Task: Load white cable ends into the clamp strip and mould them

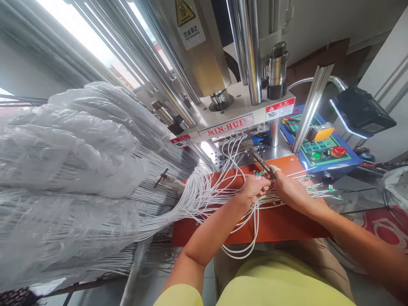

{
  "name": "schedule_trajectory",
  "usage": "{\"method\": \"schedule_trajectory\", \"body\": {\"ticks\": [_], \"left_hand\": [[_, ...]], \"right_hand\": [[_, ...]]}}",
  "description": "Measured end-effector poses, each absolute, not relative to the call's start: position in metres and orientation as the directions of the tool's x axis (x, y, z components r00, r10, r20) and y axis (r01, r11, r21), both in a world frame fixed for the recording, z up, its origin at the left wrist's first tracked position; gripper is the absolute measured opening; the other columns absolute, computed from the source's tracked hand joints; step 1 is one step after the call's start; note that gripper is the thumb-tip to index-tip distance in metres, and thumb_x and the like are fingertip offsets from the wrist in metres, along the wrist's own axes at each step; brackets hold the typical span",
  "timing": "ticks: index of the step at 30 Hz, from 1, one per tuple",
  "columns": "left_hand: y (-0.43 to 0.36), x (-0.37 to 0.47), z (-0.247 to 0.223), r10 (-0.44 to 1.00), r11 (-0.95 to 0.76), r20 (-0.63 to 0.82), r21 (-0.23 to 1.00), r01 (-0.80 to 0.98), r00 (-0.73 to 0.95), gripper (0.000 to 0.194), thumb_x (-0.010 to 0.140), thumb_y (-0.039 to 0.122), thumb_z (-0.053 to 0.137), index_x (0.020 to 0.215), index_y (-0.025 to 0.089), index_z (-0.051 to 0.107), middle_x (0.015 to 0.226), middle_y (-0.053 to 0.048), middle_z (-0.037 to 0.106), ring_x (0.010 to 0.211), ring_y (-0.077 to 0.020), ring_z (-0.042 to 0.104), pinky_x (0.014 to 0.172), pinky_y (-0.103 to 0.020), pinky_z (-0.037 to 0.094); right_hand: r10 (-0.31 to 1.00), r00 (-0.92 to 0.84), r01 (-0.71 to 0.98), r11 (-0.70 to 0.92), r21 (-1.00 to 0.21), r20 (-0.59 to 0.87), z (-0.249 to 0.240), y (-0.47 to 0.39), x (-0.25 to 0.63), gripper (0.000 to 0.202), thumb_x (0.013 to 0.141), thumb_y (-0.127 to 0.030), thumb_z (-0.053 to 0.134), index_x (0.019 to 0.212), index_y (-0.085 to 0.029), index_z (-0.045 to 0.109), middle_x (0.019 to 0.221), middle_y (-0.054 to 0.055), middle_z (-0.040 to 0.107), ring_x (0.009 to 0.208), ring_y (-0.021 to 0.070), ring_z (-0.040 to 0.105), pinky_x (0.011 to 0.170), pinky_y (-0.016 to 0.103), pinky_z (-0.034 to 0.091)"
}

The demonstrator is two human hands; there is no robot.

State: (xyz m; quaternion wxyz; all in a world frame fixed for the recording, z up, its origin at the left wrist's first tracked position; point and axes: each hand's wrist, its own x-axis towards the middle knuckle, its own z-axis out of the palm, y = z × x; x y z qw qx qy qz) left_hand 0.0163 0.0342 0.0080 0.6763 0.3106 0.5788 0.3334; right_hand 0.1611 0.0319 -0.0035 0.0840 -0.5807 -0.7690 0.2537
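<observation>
Press [245,110] stands beyond the far edge of the orange board [280,227], the landmark here; several cable ends sit in its tooling. Plastic-wrapped cable bundle [70,161] lies left of the board, the blue control box [325,146] beyond its far right corner. Loose white cables [197,191] fan across the board from its left side, some loops drooping past its near edge. Likely trouble: a snagged loop dragging the seated ends askew, or a stray cable lying under the upper plate should the press close. Right hand [288,187], over the board's right half, is closed round a slim metal bar [261,160], which slants toward the board's far edge. Left hand [255,187], over the board's middle, has its fingers curled in by the bar's near end — whether they pinch a cable, cannot tell. A slack right grip could let the bar twist. Small green-tipped ends [331,189] project past the board's right edge — a brushing forearm might bend them.
</observation>
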Motion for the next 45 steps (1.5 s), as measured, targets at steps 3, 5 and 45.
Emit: {"method": "schedule_trajectory", "body": {"ticks": [3, 5, 45], "left_hand": [[0.037, 0.013, 0.007, 0.822, 0.556, -0.546, 0.83, -0.024, 0.162, 0.024, 0.068, 0.013, 0.064, 0.056, 0.017, 0.043, 0.045, 0.007, 0.042, 0.035, -0.0004, 0.031, 0.034, -0.015, 0.017], [0.038, 0.008, 0.007, 0.82, 0.524, -0.517, 0.851, 0.04, 0.247, 0.02, 0.074, 0.02, 0.064, 0.063, 0.016, 0.048, 0.051, 0.005, 0.049, 0.037, -0.0008, 0.034, 0.035, -0.014, 0.02], [0.033, -0.025, -0.001, 0.994, -0.043, 0.008, 0.945, 0.323, 0.109, 0.015, 0.071, 0.029, 0.08, 0.08, 0.017, 0.08, 0.085, -0.01, 0.077, 0.084, -0.0218, 0.071, 0.085, -0.036, 0.055]], "right_hand": [[0.939, -0.304, 0.792, 0.154, -0.591, -0.163, -0.003, 0.033, 0.165, 0.04, 0.092, -0.032, 0.039, 0.13, -0.02, 0.047, 0.078, 0.007, 0.068, 0.064, 0.0233, 0.061, 0.061, 0.029, 0.035], [0.935, -0.323, 0.727, 0.148, -0.67, -0.144, -0.006, 0.034, 0.169, 0.043, 0.091, -0.039, 0.045, 0.131, -0.022, 0.047, 0.082, 0.006, 0.069, 0.069, 0.0244, 0.064, 0.063, 0.03, 0.04], [0.911, -0.405, 0.585, 0.198, -0.787, -0.072, -0.016, 0.035, 0.17, 0.046, 0.088, -0.05, 0.056, 0.126, -0.025, 0.047, 0.091, 0.004, 0.069, 0.082, 0.0248, 0.065, 0.067, 0.03, 0.044]]}}
